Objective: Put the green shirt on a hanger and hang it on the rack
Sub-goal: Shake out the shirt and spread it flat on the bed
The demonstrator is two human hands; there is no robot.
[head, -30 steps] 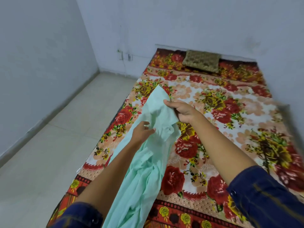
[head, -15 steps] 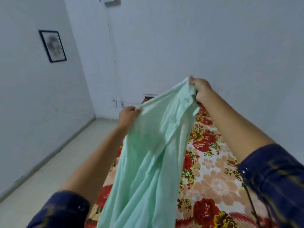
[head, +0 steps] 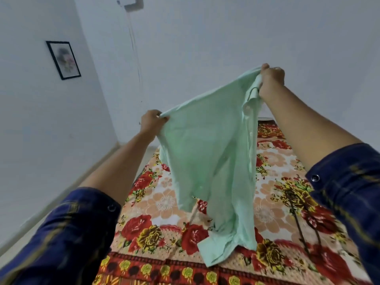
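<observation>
I hold the green shirt (head: 207, 145) spread above the floral bed (head: 275, 204), left hand (head: 153, 122) and right hand (head: 271, 79) pinching its top edge at twelve o'clock. Next, I judge, comes finding a hanger; none shows.

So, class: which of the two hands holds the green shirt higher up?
The right hand, which grips the shirt by its collar end near the wall; the left hand grips the lower, nearer edge.

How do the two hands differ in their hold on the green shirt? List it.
The right hand is raised higher than the left hand. The right hand grips the green shirt by the collar end; the left hand pinches its top edge further along. Both have their fingers curled on the cloth, holding the shirt up over the floral bed.
</observation>
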